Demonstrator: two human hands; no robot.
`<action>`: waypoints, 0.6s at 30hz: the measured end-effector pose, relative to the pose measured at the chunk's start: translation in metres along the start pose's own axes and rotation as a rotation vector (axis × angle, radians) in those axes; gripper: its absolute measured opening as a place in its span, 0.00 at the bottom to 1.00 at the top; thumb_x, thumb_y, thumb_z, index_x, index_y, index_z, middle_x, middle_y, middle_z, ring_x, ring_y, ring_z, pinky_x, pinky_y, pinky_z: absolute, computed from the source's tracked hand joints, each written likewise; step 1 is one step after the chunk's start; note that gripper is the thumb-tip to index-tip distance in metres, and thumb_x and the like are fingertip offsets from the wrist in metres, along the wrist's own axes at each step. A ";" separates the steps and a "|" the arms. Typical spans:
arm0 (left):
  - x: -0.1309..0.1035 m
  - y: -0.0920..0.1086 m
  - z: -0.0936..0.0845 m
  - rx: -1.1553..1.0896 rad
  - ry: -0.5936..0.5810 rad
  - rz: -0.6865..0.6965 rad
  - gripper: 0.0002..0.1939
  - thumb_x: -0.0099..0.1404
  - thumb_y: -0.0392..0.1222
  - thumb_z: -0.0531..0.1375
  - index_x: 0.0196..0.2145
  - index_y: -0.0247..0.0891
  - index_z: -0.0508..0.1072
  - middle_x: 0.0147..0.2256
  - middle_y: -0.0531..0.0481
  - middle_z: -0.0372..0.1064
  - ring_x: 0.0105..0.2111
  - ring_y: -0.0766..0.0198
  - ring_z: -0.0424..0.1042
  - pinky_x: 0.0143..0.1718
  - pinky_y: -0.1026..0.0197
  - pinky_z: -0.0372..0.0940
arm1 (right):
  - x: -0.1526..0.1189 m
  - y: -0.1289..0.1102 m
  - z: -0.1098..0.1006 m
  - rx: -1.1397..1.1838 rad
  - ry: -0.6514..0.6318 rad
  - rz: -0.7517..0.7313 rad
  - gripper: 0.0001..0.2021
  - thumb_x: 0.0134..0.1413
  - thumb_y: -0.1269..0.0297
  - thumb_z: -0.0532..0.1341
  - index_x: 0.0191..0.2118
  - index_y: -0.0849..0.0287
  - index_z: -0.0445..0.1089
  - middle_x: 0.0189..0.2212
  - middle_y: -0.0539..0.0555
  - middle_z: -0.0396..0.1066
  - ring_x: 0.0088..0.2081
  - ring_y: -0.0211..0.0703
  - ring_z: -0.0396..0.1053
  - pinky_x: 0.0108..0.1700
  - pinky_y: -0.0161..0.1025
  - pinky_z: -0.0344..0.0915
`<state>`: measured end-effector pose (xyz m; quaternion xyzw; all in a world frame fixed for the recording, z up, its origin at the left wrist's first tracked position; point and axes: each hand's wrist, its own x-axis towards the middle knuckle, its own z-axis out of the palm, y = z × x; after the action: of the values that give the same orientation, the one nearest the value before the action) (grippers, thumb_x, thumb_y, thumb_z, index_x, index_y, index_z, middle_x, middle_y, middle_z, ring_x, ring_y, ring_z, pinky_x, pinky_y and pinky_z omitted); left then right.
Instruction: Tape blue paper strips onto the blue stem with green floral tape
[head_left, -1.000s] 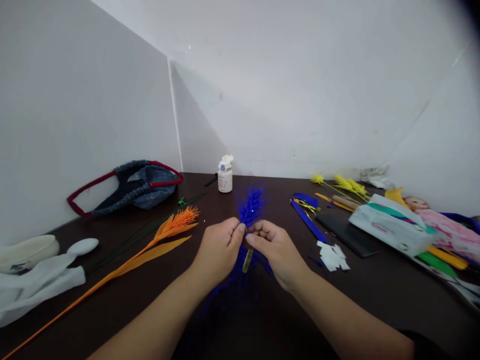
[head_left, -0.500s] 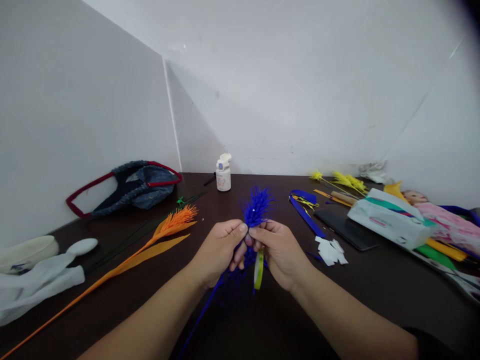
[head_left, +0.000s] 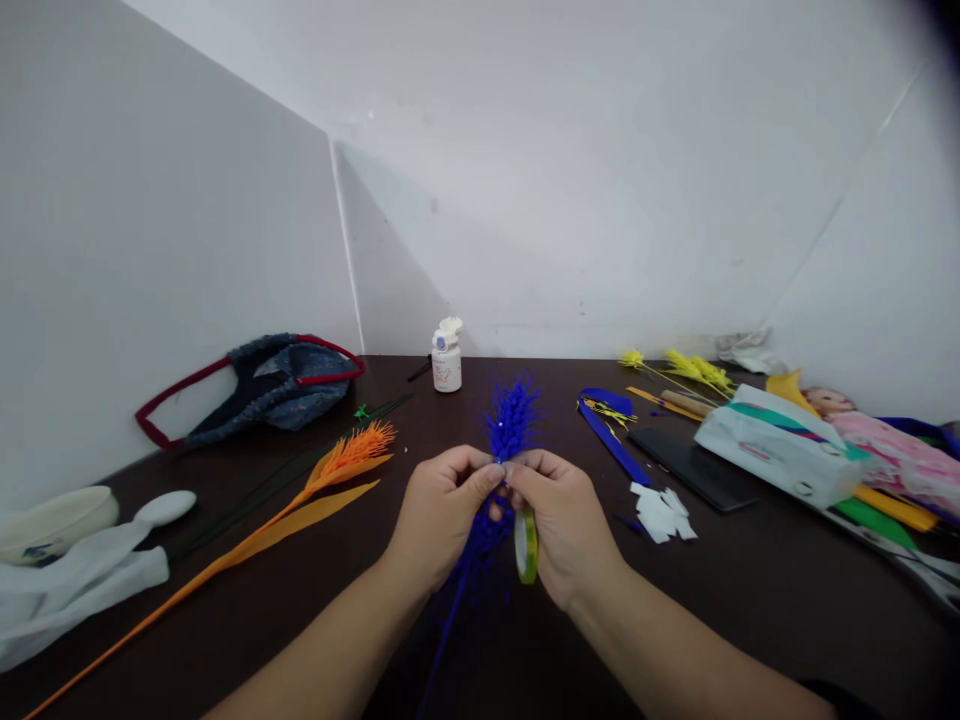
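In the middle of the head view a blue paper wheat ear point(head_left: 512, 418) stands tip up, pinched at its base between my two hands. My left hand point(head_left: 441, 512) is closed on it, thumb against the fingers. My right hand point(head_left: 568, 518) is closed too, its thumb and forefinger meeting the left thumb at the same spot. From the right fingers hangs a narrow roll of yellow-green tape point(head_left: 531, 548). Below the hands a thin blue stem point(head_left: 444, 640) runs down toward me, beside more blue fringe. The exact pinch point is hidden by the fingertips.
To the left lie an orange wheat stalk point(head_left: 292, 497), a white bowl point(head_left: 71, 515) and a denim bag point(head_left: 274, 390). A white bottle point(head_left: 447, 365) stands at the back. Rightward are a black phone-like slab point(head_left: 690, 470), white scraps point(head_left: 661, 515), a tissue pack point(head_left: 784, 440) and scissors point(head_left: 919, 570).
The wheat ear and both hands have shifted slightly, with the blue stem swinging to the right. The tape roll has turned to show more of its ring.
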<state>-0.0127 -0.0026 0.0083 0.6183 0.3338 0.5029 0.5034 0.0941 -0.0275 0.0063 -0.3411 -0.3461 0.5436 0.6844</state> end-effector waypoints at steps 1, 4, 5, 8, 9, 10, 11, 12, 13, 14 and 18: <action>0.000 0.001 -0.001 0.036 0.004 -0.004 0.10 0.57 0.41 0.60 0.22 0.34 0.70 0.19 0.52 0.67 0.19 0.70 0.64 0.24 0.67 0.59 | 0.000 0.000 0.000 -0.034 0.002 -0.021 0.08 0.39 0.73 0.61 0.16 0.59 0.63 0.12 0.45 0.62 0.15 0.34 0.61 0.21 0.34 0.59; 0.001 0.002 -0.004 0.016 -0.023 -0.045 0.10 0.57 0.41 0.59 0.21 0.34 0.69 0.19 0.53 0.66 0.18 0.70 0.63 0.23 0.66 0.58 | 0.001 -0.001 -0.001 -0.126 0.001 -0.058 0.07 0.41 0.71 0.61 0.18 0.59 0.65 0.13 0.46 0.64 0.16 0.34 0.61 0.21 0.34 0.58; 0.002 0.002 -0.005 0.002 -0.028 -0.053 0.11 0.57 0.42 0.59 0.21 0.34 0.69 0.18 0.53 0.66 0.18 0.70 0.62 0.23 0.66 0.58 | 0.001 -0.001 -0.001 -0.159 0.000 -0.068 0.07 0.42 0.71 0.61 0.19 0.60 0.65 0.14 0.46 0.64 0.17 0.34 0.62 0.22 0.34 0.58; 0.005 0.001 -0.008 0.015 0.015 -0.057 0.11 0.58 0.41 0.58 0.21 0.34 0.68 0.17 0.54 0.64 0.17 0.72 0.60 0.21 0.67 0.56 | 0.002 0.000 -0.003 -0.237 -0.054 -0.057 0.02 0.43 0.70 0.61 0.25 0.61 0.68 0.17 0.48 0.66 0.20 0.33 0.62 0.24 0.33 0.58; 0.005 0.001 -0.009 0.033 0.039 -0.053 0.11 0.58 0.41 0.58 0.21 0.34 0.68 0.17 0.55 0.63 0.16 0.72 0.59 0.20 0.68 0.55 | 0.001 0.000 -0.004 -0.250 -0.086 -0.037 0.03 0.44 0.69 0.61 0.28 0.61 0.68 0.19 0.48 0.67 0.20 0.34 0.62 0.24 0.33 0.58; 0.006 0.002 -0.010 0.052 0.061 -0.047 0.11 0.57 0.41 0.58 0.21 0.34 0.67 0.16 0.55 0.63 0.16 0.72 0.59 0.20 0.68 0.54 | 0.001 0.001 -0.005 -0.254 -0.117 -0.013 0.06 0.44 0.68 0.61 0.32 0.60 0.67 0.20 0.48 0.68 0.21 0.34 0.63 0.24 0.33 0.58; 0.007 0.002 -0.011 0.064 0.079 -0.040 0.11 0.57 0.41 0.58 0.20 0.34 0.67 0.16 0.56 0.62 0.16 0.73 0.58 0.19 0.68 0.54 | 0.000 0.001 -0.005 -0.249 -0.137 0.007 0.09 0.45 0.67 0.61 0.36 0.59 0.66 0.21 0.48 0.68 0.21 0.35 0.63 0.24 0.33 0.58; 0.007 0.003 -0.012 0.067 0.092 -0.033 0.11 0.57 0.41 0.58 0.21 0.34 0.67 0.16 0.56 0.62 0.16 0.73 0.58 0.19 0.68 0.54 | -0.002 0.002 -0.006 -0.238 -0.149 0.019 0.12 0.45 0.66 0.61 0.39 0.58 0.64 0.23 0.48 0.69 0.23 0.35 0.64 0.25 0.33 0.59; 0.008 0.003 -0.013 0.064 0.102 -0.027 0.11 0.57 0.42 0.58 0.21 0.35 0.67 0.16 0.56 0.61 0.15 0.73 0.58 0.18 0.68 0.54 | -0.003 0.002 -0.006 -0.225 -0.161 0.027 0.13 0.46 0.66 0.61 0.41 0.58 0.62 0.23 0.48 0.69 0.24 0.36 0.65 0.26 0.33 0.60; 0.008 0.004 -0.015 0.055 0.112 -0.019 0.11 0.57 0.42 0.58 0.21 0.35 0.66 0.16 0.57 0.61 0.15 0.73 0.58 0.18 0.68 0.54 | -0.004 0.002 -0.007 -0.211 -0.182 0.039 0.14 0.47 0.66 0.61 0.42 0.57 0.60 0.24 0.47 0.69 0.25 0.36 0.65 0.27 0.33 0.60; 0.010 0.006 -0.019 0.004 0.142 0.022 0.11 0.58 0.42 0.57 0.21 0.35 0.65 0.16 0.57 0.60 0.15 0.73 0.57 0.18 0.69 0.53 | -0.007 0.001 -0.009 -0.225 -0.384 0.143 0.12 0.50 0.63 0.59 0.41 0.58 0.61 0.22 0.47 0.68 0.19 0.32 0.60 0.22 0.31 0.57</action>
<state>-0.0285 0.0105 0.0166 0.5859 0.3628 0.5502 0.4716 0.0999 -0.0349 0.0000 -0.3292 -0.5032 0.6038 0.5233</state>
